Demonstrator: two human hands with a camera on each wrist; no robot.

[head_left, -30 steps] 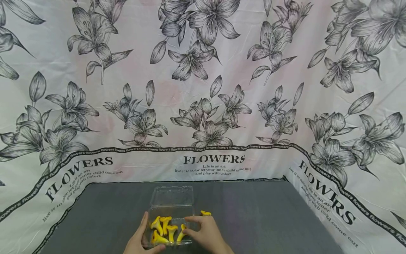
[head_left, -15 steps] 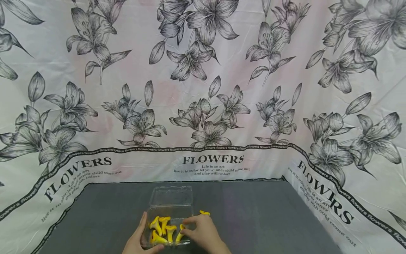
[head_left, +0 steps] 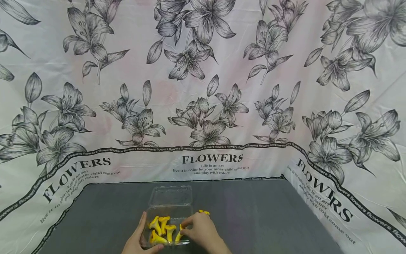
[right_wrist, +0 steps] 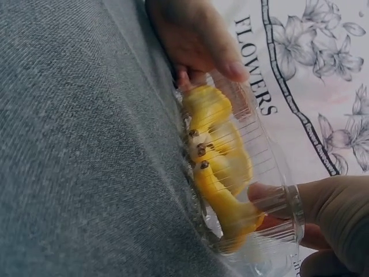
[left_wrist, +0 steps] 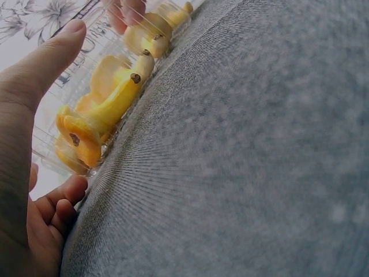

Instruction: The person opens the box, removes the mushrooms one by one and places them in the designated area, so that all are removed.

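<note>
A clear plastic clamshell box [head_left: 177,212] lies on the table, its lid [head_left: 171,196] folded back away from me. Inside are several yellow chanterelle mushrooms [head_left: 163,225], stems mostly toward me. My left hand [head_left: 134,237] holds the box at its left side and near corner, with the thumb along the front. Inside the box's right part, thumb and fingers of my right hand [head_left: 204,231] pinch one chanterelle [right_wrist: 228,210], seen through the ribbed wall in the right wrist view. Another chanterelle [head_left: 204,212] lies outside the box, partly hidden behind the right hand.
Dark grey cloth covers the table [head_left: 253,215] on both sides of the box. A white curtain [head_left: 215,120] printed with lilies and "FLOWERS" lettering encloses the back and sides.
The right hand has dipped slightly with its fingers closer round the chanterelle at the box's right side. The left hand stays on the box. The whole head view shifts slightly left.
</note>
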